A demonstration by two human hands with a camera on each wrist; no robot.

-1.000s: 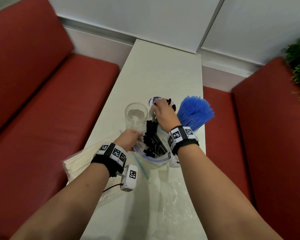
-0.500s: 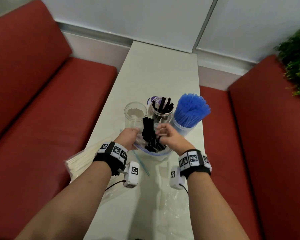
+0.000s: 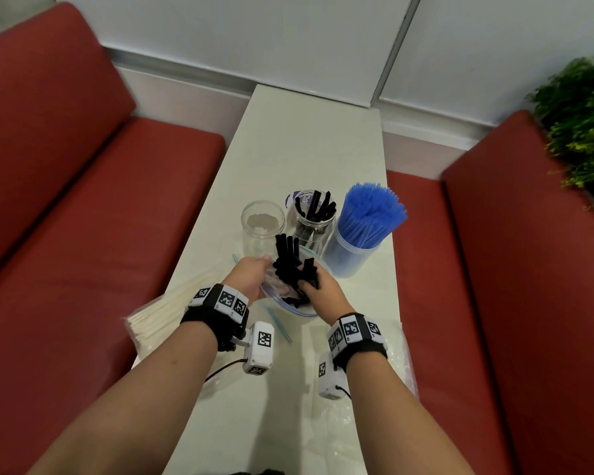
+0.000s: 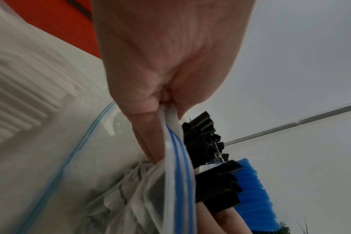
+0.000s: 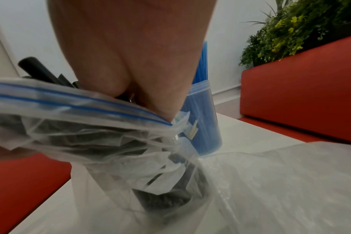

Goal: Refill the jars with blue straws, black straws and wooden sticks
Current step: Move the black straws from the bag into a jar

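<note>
Three jars stand mid-table: an empty clear jar [image 3: 263, 223], a jar holding a few black straws [image 3: 312, 217] and a jar packed with blue straws [image 3: 364, 231]. In front of them a clear zip bag [image 3: 290, 308] holds a bunch of black straws [image 3: 287, 255]. My left hand [image 3: 259, 267] pinches the bag's blue-striped zip rim [image 4: 173, 142] and holds it up. My right hand [image 3: 307, 281] reaches into the bag's mouth, fingers curled round a bundle of black straws [image 4: 218, 186]. The fingertips are hidden in the right wrist view by the bag [image 5: 102, 129].
A pack of pale sticks [image 3: 158, 315] lies at the table's left edge, partly over the red bench [image 3: 83, 217]. An empty clear bag [image 3: 364, 399] lies at the front right. One loose blue straw [image 3: 282, 325] lies between my wrists. A plant [image 3: 583, 121] stands at the far right.
My right hand came back from the black-straw jar to the zip bag and reached into it, closing on a bundle of straws. The left hand kept its hold on the bag's rim.
</note>
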